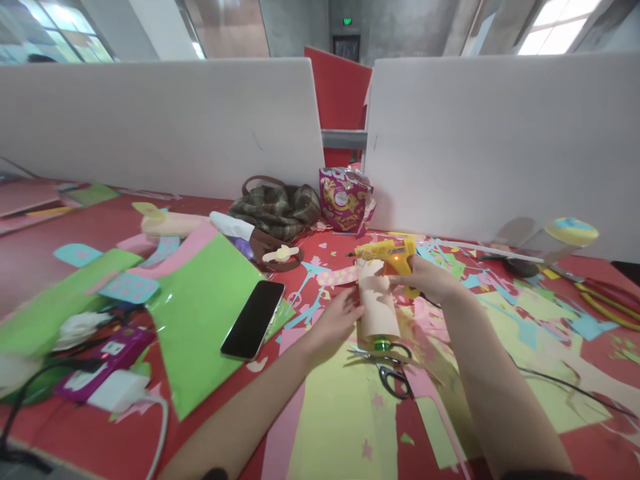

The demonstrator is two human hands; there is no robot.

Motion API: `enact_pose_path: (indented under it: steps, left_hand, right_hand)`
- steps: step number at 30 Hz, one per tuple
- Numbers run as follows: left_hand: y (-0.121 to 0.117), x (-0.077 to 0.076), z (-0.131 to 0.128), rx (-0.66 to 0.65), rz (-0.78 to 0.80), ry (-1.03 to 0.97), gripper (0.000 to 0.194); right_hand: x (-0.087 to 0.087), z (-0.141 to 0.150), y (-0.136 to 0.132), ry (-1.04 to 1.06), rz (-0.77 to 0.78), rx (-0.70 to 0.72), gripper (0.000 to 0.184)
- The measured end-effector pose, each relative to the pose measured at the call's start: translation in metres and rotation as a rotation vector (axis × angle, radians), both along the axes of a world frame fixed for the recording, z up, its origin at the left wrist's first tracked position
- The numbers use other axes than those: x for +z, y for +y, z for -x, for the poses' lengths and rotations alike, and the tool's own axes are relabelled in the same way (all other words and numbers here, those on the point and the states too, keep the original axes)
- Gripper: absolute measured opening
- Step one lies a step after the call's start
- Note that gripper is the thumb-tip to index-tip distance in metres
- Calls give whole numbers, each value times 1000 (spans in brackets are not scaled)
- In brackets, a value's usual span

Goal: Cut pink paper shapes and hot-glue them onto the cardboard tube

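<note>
A bottle wrapped in beige paper (pixel 379 303) lies on the table with its green cap (pixel 383 345) toward me. My left hand (pixel 340 310) is closed against its left side, thumb over the edge; some fingertips are hidden. My right hand (pixel 425 280) grips a yellow hot glue gun (pixel 387 250) above the bottle's far end, nozzle pointing left. An orange light glows on the gun. From the bottle's far left side sticks out a pink dotted paper strip (pixel 337 277). Black-handled scissors (pixel 394 380) lie just below the cap.
A phone (pixel 253 320) rests on green sheets at left, near a purple power strip (pixel 107 363) with cables. Behind are a plaid bag (pixel 280 207) and a snack bag (pixel 346 200). Paper scraps, a clear lidded cup (pixel 550 243) and red-handled pliers (pixel 605 293) lie right.
</note>
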State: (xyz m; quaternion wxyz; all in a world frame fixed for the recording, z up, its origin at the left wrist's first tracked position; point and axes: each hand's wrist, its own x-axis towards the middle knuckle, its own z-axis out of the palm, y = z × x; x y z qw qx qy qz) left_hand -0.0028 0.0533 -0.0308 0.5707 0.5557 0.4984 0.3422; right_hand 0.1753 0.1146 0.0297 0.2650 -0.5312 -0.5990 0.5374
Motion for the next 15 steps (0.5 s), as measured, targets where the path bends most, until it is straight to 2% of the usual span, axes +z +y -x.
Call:
enact_pose_path:
  steps: [2,3,4,6,9,12,15]
  left_hand:
    - [-1,4,18,29,-33,123,31]
    - [-2,6,28,-13,-128,362,30]
    - [-2,8,39,-4,-156,449,28]
    - [-1,13,61,-8,-201,558,24]
    - [-1,18,87,-98,-262,715,17]
    - [-4,15,99,-219,-301,822,13]
    - [-6,9,99,-282,-345,902,13]
  right_hand:
    - [4,-2,0,-5,-25,-33,18]
    - [6,-4,0,-14,-37,-47,18]
    - [9,-5,0,-30,-45,-57,18]
    - [15,-9,-1,-64,-60,-66,18]
    - [20,-13,-3,-108,-76,-88,19]
    - [21,-19,-5,-219,-102,-134,17]
    - [21,-26,-5,-351,-190,-136,15]
